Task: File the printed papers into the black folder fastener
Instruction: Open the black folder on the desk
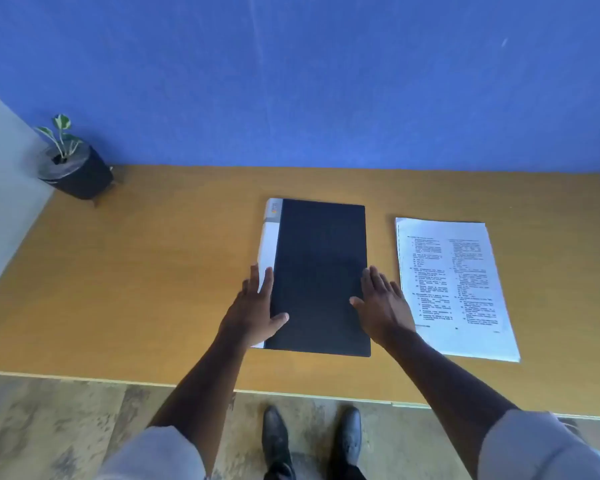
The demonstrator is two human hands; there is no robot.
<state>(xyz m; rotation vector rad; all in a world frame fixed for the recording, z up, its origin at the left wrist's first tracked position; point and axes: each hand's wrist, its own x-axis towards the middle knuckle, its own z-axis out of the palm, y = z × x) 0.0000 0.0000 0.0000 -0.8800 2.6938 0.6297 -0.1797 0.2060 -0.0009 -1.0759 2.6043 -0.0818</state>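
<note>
The folder (321,271) lies mid-table (136,271), papers (454,289) just right of it, potted plant (73,168) far left behind.

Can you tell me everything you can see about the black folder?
The black folder lies flat and closed on the wooden desk. Its cover looks matte black, with a white strip down its left edge. The left hand rests on that edge and the right hand on the right edge. The printed papers lie apart, to its right.

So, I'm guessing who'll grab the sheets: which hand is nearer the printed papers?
Right hand, at the black folder's right edge beside the printed papers. Left hand rests across the folder.
</note>
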